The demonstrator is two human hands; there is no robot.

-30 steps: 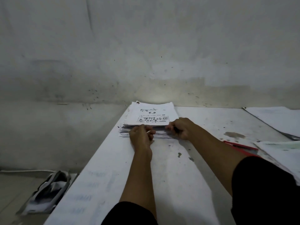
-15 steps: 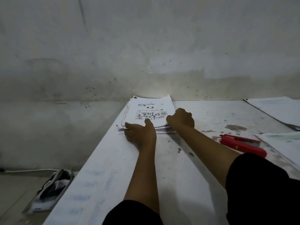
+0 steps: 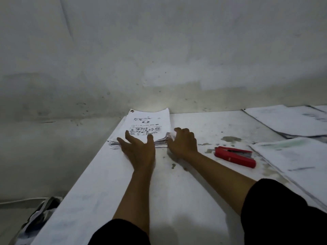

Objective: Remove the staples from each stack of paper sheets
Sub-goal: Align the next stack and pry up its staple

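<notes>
While both hands sit at the near edge of the paper stack (image 3: 150, 121), this reads as squaring or setting the pile, not pulling a staple. Stack lies at the far left corner of the table (image 3: 177, 183), against the wall, printed sheet on top, lower sheets fanned out ragged toward the fingers.

Left hand (image 3: 137, 150): fingers straight and spread, released, nothing held. Fingertips lie over the near edge of the top sheet; thumb out to the left at the ragged lower edges. Looks like pressing or patting; contact itself is blurred.

Right hand (image 3: 183, 142): fingers curled at the stack's near right corner, sheet edges bunched just past the fingertips. Whether it pinches those edges or only butts against them, I can't tell. The fingertips are hidden behind the knuckles.

Red stapler-type tool (image 3: 235, 156) lies on the table to the right of the right hand, apart from it, untouched. Jaw open.

More stacks of paper (image 3: 290, 121) further right, well clear of both hands; staples on them not visible at this resolution.

Judgement: this pile is likely being tidied, a between-stacks step. Next move calls for freeing the right hand, reaching right for the red tool, and pulling a still-stapled stack into reach. Left hand should pin that stack flat beside the staple.
</notes>
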